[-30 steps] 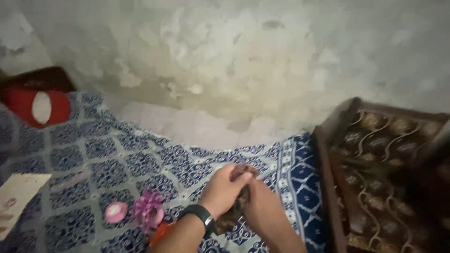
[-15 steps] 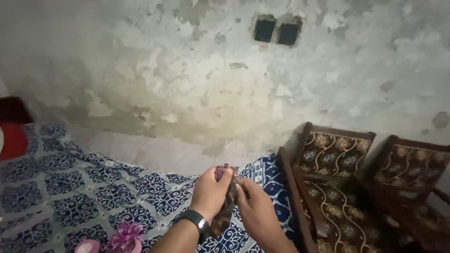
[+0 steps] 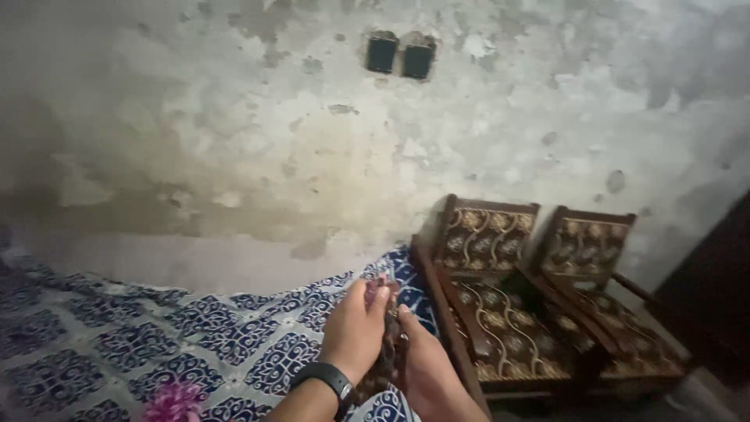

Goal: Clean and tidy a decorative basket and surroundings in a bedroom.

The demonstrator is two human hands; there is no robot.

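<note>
Ribbon [image 3: 383, 344], dark and bunched, is pinched between both hands, left hand [image 3: 355, 328] and right hand [image 3: 426, 363], above the patterned bedsheet [image 3: 195, 328].

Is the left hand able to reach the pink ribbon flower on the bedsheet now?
Probably not at once: the left hand is gripping a dark ribbon piece together with the right hand. The pink ribbon flower lies nearby, unobstructed.
</note>
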